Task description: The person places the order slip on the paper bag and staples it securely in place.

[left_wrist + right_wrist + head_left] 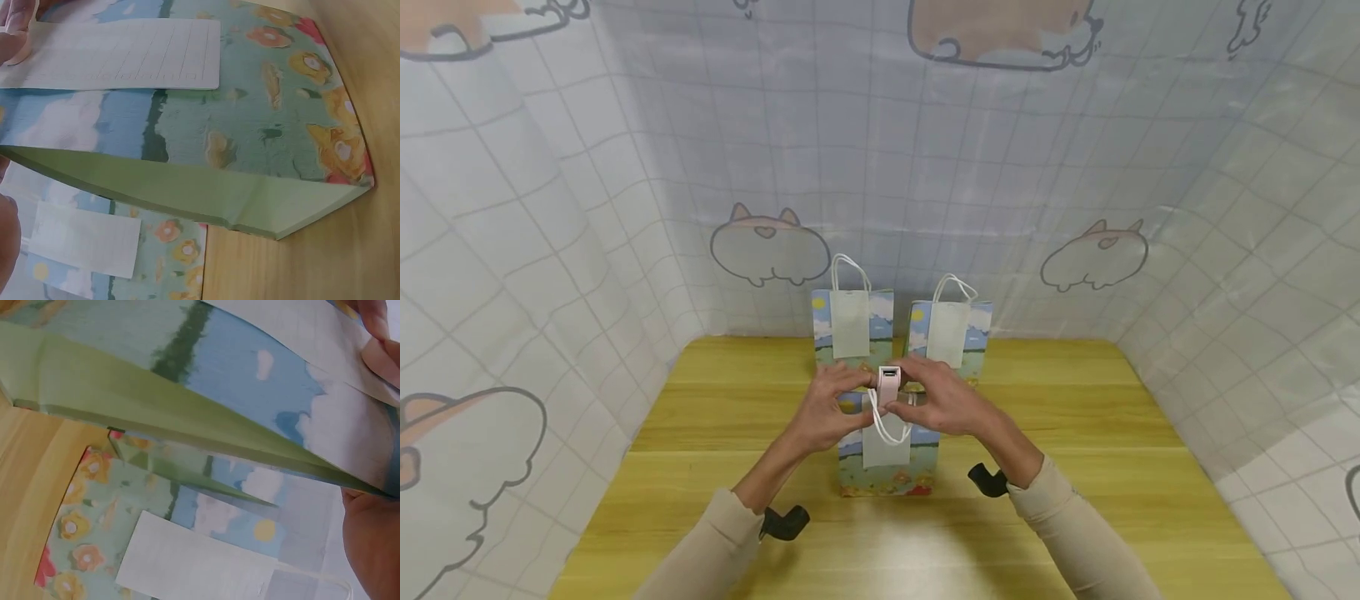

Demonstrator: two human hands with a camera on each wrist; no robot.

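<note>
Both hands meet at the top of the front gift bag [887, 482], which has a white lined card [144, 53] on its face and a painted sky-and-flower pattern. Between them is a small pink stapler-like tool [889, 386], its slotted end facing up. My right hand [946, 398] pinches this tool by the bag's top, thumb in front. From the other side, my left hand [827, 408] pinches the bag's top edge, fingertips right beside the tool. White cord handles [891, 437] hang over the card. In the right wrist view, a pale pink part shows at the card's upper end.
Two matching bags stand behind, one at left [880, 321] and one at right [979, 333], each with a white card and raised cord handles. The yellow wood table [1060, 500] meets a grid-patterned curtain [880, 167] at the back and sides.
</note>
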